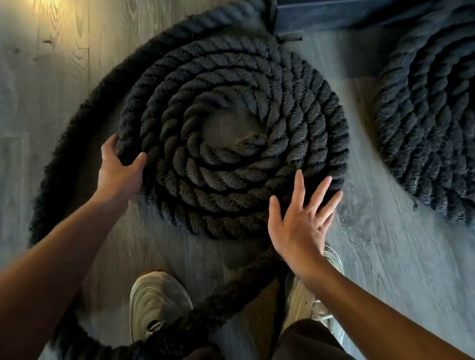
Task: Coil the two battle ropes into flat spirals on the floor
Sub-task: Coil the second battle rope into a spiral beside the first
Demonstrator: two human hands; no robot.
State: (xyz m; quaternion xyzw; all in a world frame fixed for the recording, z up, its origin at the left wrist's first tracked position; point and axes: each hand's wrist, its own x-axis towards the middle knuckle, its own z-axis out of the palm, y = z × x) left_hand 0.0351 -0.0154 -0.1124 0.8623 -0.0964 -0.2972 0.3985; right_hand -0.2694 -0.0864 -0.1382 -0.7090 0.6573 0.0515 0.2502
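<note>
A thick black battle rope lies wound in a flat spiral (233, 140) on the grey wood floor in the middle of the view. Its loose outer stretch (64, 145) curves wide around the left side and runs down between my shoes. My left hand (121, 162) grips the spiral's outer turn at its left edge, thumb on top. With fingers spread, my right hand (304, 215) hovers flat over the lower right edge of the spiral and holds nothing. A second black rope coil (443, 115) sits at the right, cut off by the frame edge.
A dark metal base or beam (327, 9) stands at the top, between the two coils, with the rope running up to it. My two white shoes (157, 300) stand on the floor below the spiral, the loose rope passing between them. Warm light falls at the top left.
</note>
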